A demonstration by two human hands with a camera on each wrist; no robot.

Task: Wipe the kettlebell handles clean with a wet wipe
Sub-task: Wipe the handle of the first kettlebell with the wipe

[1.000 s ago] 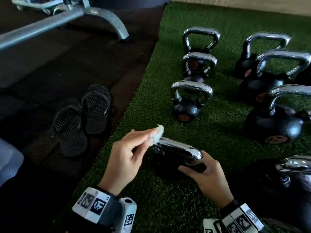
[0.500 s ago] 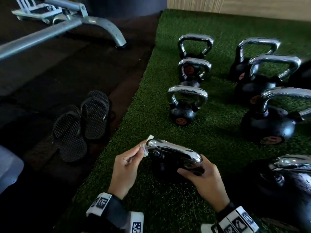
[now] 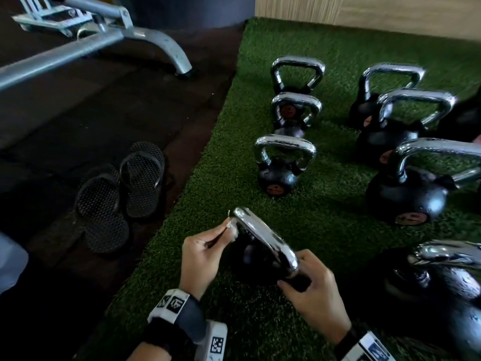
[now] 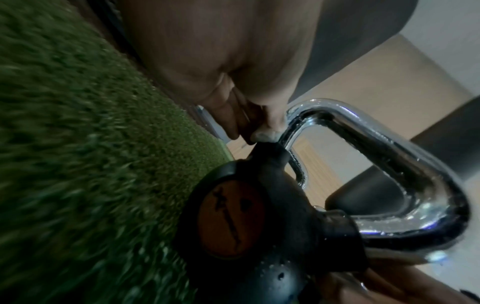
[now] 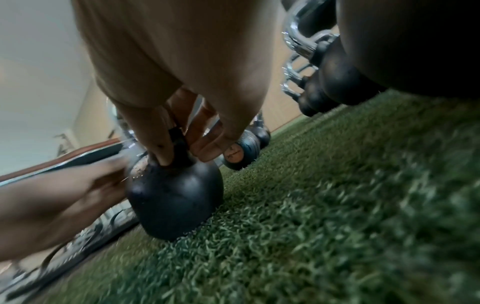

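A small black kettlebell (image 3: 253,259) with a chrome handle (image 3: 265,237) stands on green turf close in front of me. My left hand (image 3: 208,243) pinches a small white wet wipe (image 3: 231,226) against the left leg of that handle; in the left wrist view the wipe (image 4: 266,134) sits where the chrome meets the black body. My right hand (image 3: 309,290) grips the right base of the handle, thumb and fingers round the black neck (image 5: 179,144). Several more chrome-handled kettlebells (image 3: 281,165) stand in two rows beyond.
The green turf mat (image 3: 325,209) ends at a dark rubber floor on the left, where a pair of black sandals (image 3: 119,194) lies. A grey metal bench frame (image 3: 109,35) stands at the far left. A large kettlebell (image 3: 442,282) is close on my right.
My left hand has slid the wipe from the top left corner of the handle down its left leg. The kettlebell has turned, its handle now running diagonally. The right hand kept its grip.
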